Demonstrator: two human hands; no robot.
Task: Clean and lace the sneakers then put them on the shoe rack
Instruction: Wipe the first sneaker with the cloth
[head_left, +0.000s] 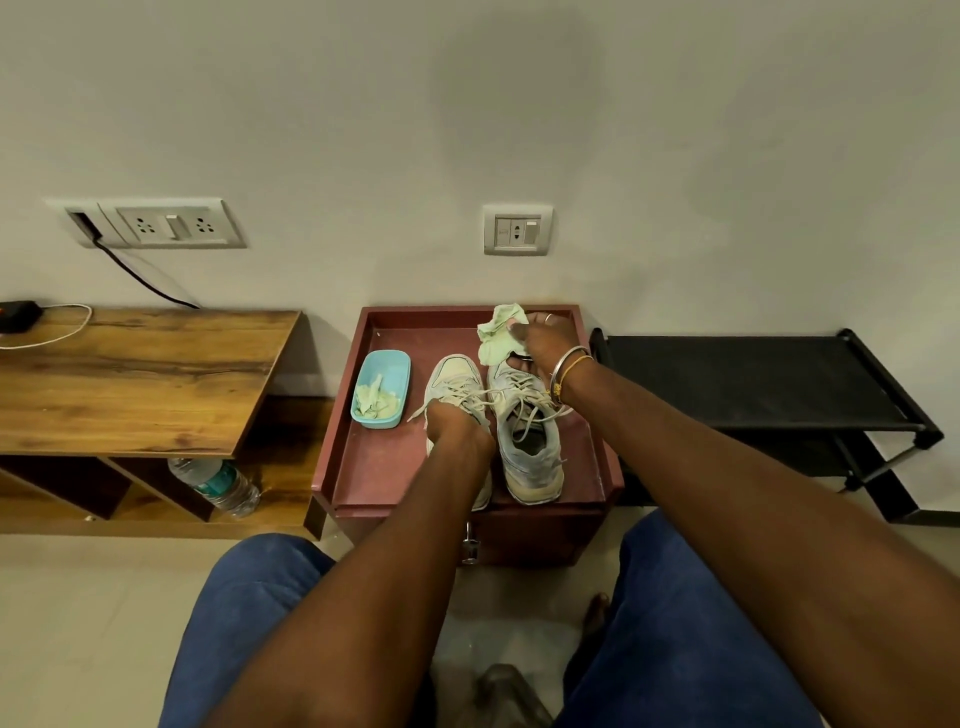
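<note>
Mid-cleaning: the right hand (545, 345) pinches a green cloth (497, 332) over the right sneaker (532, 452) toe, the left hand (457, 428) grips the left sneaker (453, 375); lacing and the shoe rack (753, 379) remain.

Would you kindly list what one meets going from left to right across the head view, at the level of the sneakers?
wooden desk → blue tub → left sneaker → right sneaker → black shoe rack
</note>
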